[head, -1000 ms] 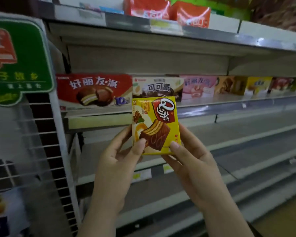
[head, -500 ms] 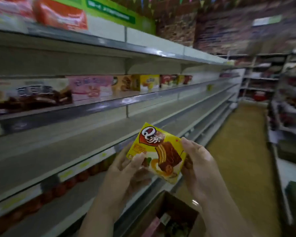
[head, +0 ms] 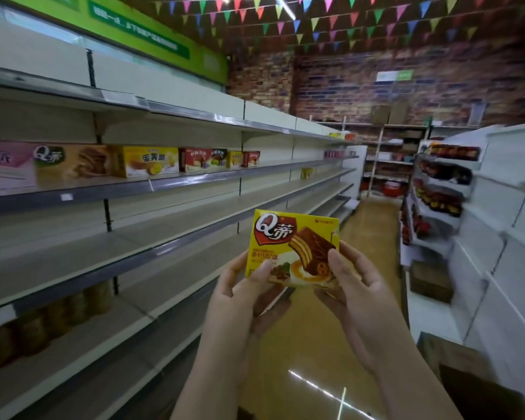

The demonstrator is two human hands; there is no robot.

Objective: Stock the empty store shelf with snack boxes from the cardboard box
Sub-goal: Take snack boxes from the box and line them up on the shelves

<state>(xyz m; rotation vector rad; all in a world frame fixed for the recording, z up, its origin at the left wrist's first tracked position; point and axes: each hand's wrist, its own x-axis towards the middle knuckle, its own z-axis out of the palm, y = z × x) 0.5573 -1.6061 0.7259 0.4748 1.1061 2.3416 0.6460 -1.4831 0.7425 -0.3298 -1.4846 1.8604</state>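
In the lower middle of the frame, a yellow snack box [head: 291,248] is held up in the aisle, front face toward the camera, tilted slightly with its right side lower. The left hand [head: 243,301] grips the box at its lower left corner: the thumb presses on the front face and the other fingers [head: 273,307] curl behind and under it. The right hand [head: 358,298] pinches the lower right part, thumb on the front near the printed cake, remaining fingers behind the box. The box hangs in the air, apart from every shelf.

Along the left of the frame runs a long shelf unit [head: 164,237] with several bare boards. On the board at upper left stands a row of snack boxes [head: 146,162], pink, tan, yellow and red, faces outward. On a lower board at far left sit brown round items [head: 61,313], too blurred to name. At the right edge, white shelving [head: 497,237] carries dark red goods [head: 443,177]. A brick wall [head: 376,80] closes the aisle, with coloured pennant flags [head: 315,22] strung above. The floor [head: 309,344] is yellowish and shiny.
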